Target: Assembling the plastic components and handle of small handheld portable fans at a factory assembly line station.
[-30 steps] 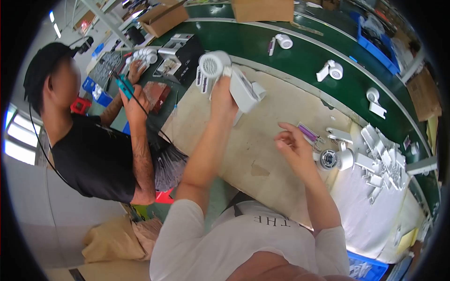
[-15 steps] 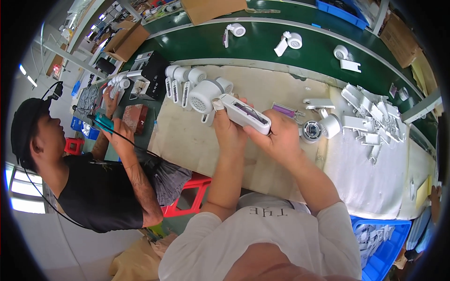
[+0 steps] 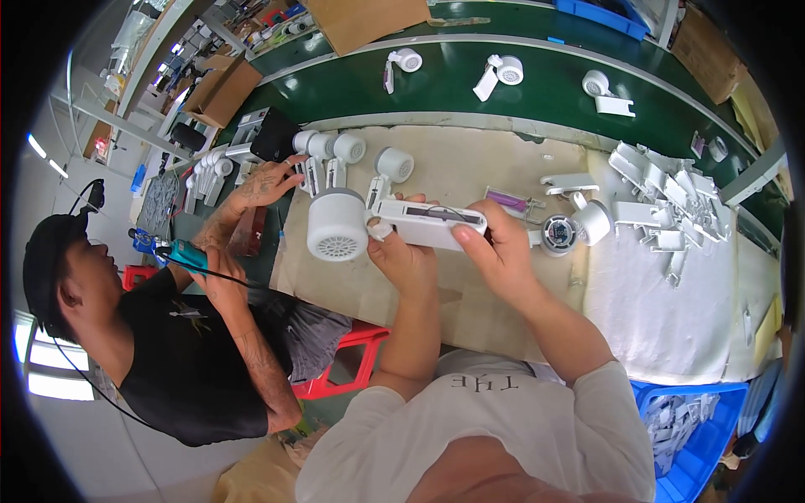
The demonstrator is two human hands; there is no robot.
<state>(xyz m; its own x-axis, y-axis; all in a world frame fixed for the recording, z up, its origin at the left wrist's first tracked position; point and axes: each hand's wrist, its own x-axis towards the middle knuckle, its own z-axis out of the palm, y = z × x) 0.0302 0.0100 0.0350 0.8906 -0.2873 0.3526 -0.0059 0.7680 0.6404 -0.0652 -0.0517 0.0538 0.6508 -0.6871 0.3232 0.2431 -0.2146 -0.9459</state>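
Between both hands sat the white grille-headed unit point(image 3: 411, 229), left hand point(image 3: 407, 260) curled under it near the head point(image 3: 338, 230), right hand point(image 3: 503, 251) pinching its handle's far end, slot wire point(image 3: 446, 209) best kept unpinched.

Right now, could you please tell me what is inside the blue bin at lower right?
The blue bin holds a heap of pale parts; whatever lies beneath them is hidden.
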